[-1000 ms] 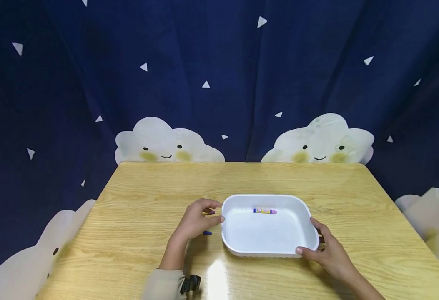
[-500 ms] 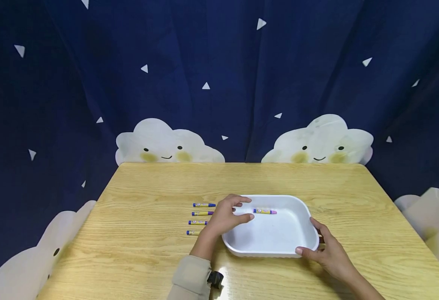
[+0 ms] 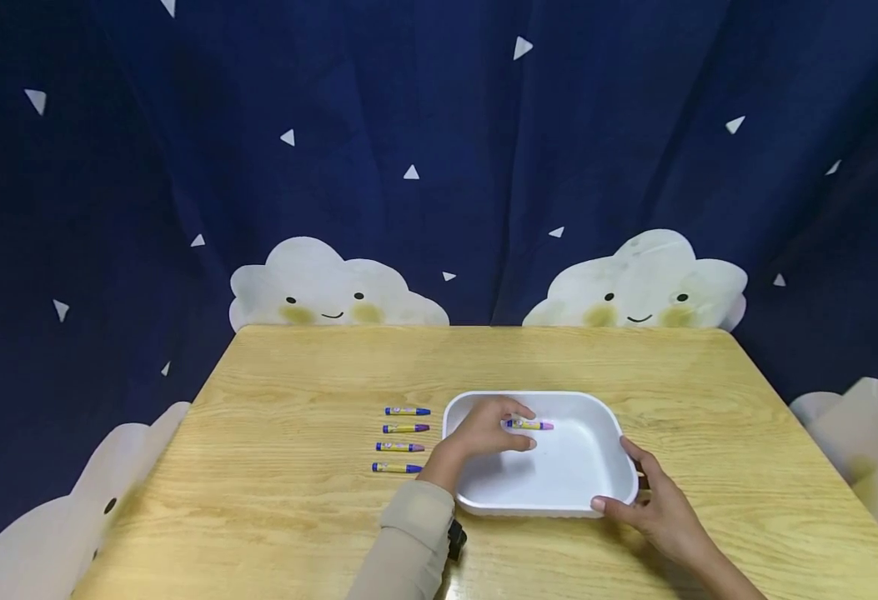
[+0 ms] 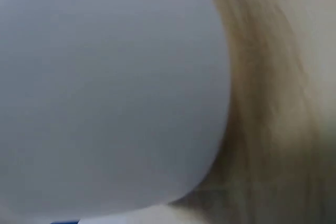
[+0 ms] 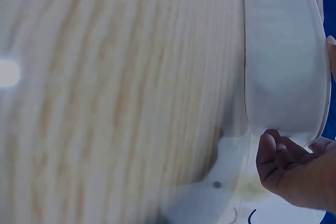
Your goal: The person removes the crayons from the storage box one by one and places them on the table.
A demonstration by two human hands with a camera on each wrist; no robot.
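A pink-tipped crayon (image 3: pixel 536 425) with a yellow wrapper lies in the white plastic tray (image 3: pixel 536 487). My left hand (image 3: pixel 485 429) reaches over the tray's left side, its thumb and forefinger spread apart around the crayon's left end. At the right end of the tray, my right hand (image 3: pixel 659 508) grips the rim, thumb at the near corner. The right wrist view shows this hand (image 5: pixel 294 174) with curled fingers against the tray's outer wall (image 5: pixel 286 51). Only the tray (image 4: pixel 105 103) and blurred wood fill most of the left wrist view; the left fingers are hidden there.
Left of the tray, several crayons lie in a column on the wooden table (image 3: pixel 296 500): a blue one (image 3: pixel 408 411), a purple one (image 3: pixel 405 428), a mauve one (image 3: pixel 399 447) and another blue one (image 3: pixel 397 468). A dark curtain (image 3: pixel 454 125) hangs behind.
My left hand has moved right from beside the tray's left rim to the crayon inside, uncovering the crayons on the table. The right hand and the tray have stayed put.
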